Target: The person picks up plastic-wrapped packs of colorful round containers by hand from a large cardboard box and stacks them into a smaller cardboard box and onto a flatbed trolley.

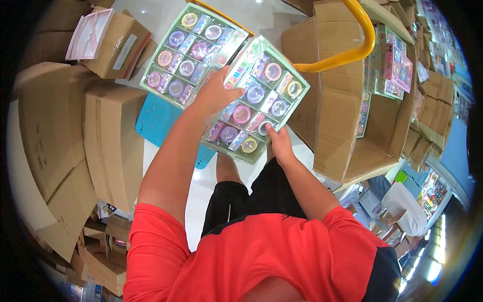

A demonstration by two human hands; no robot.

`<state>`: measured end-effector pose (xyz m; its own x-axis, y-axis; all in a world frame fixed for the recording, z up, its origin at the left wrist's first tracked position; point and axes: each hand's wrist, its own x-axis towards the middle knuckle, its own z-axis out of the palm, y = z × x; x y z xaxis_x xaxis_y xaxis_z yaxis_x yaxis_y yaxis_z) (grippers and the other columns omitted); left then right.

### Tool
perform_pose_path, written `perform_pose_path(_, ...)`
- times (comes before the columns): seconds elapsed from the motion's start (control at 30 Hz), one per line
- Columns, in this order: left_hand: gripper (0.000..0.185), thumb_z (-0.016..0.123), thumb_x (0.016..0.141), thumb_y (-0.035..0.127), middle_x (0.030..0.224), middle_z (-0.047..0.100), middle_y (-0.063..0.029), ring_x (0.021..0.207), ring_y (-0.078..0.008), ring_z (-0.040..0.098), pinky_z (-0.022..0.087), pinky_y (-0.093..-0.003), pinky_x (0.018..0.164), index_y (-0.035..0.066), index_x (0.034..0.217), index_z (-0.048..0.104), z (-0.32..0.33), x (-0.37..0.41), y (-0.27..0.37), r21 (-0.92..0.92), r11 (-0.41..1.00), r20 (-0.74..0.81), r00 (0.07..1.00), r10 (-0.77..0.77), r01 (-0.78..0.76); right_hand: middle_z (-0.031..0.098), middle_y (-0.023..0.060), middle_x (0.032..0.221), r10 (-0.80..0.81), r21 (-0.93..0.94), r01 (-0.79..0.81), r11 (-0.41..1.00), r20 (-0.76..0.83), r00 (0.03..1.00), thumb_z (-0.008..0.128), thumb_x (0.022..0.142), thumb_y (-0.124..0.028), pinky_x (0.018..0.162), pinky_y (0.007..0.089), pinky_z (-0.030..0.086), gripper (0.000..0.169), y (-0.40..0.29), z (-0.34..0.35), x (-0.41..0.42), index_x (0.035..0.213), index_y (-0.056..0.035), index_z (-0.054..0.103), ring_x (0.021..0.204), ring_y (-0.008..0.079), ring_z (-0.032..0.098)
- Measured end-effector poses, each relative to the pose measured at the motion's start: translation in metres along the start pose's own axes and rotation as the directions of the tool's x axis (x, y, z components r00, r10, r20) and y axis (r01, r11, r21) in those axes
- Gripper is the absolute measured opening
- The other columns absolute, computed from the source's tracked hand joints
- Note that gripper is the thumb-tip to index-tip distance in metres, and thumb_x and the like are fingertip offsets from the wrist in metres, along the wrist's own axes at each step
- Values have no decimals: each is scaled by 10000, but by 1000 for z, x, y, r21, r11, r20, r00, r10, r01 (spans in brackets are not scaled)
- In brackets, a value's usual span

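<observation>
A light-green display box (256, 100), wrapped in clear film, is held in front of me. Its compartments contain several round containers in pastel colours and small printed packets. My left hand (217, 92) grips its upper left edge, thumb on the front and fingers hidden behind. At the lower right edge, my right hand (280, 145) holds the same box with the thumb over its rim. A second similar display box (187, 68) lies right beside it, up and to the left, under my left forearm. Whether my left hand also touches that second box cannot be told.
Beneath the boxes a blue perforated panel (156, 119) shows, and a yellow tubular bar (332, 62) curves at upper right. An open cardboard carton (377, 151) at right contains more display boxes (388, 64). Tall cartons (109, 143) stand left. A person (405, 207) is at far right.
</observation>
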<state>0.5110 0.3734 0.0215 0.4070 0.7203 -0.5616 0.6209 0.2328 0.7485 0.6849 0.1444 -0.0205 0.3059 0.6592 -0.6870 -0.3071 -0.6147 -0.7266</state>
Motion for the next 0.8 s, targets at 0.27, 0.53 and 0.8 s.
perform_pose_path(0.27, 755, 743, 845, 232, 1339, 532, -228, 1283, -377, 498, 397, -469, 1089, -8, 1475, 404, 18, -11, -24, 395, 915, -297, 930, 215, -86, 672, 109, 1146, -10, 8, 10, 1000, 22, 1000, 641, 981, -165, 864, 337, 512, 346, -7, 6, 7, 1260, 27, 573, 1005, 166, 625)
perform_pose_path(0.53, 673, 694, 900, 192, 1356, 537, -275, 1236, -411, 523, 395, -458, 1081, -30, 1473, 418, 30, 8, -28, 359, 913, -262, 918, 299, -194, 542, 264, 1305, -142, -189, 121, 974, -103, 984, 632, 966, -169, 1048, 430, 426, 491, 17, 6, 25, 1365, 57, 457, 1219, 357, 550)
perform_pose_path(0.8, 631, 655, 944, 151, 1388, 508, -252, 1279, -383, 493, 411, -424, 1065, -58, 1481, 399, 35, 27, -13, 438, 876, -324, 873, 365, -204, 423, 353, 1363, -240, -319, 179, 931, -162, 957, 645, 945, -198, 1143, 479, 320, 652, -33, -4, 20, 1411, 137, 337, 1309, 499, 404)
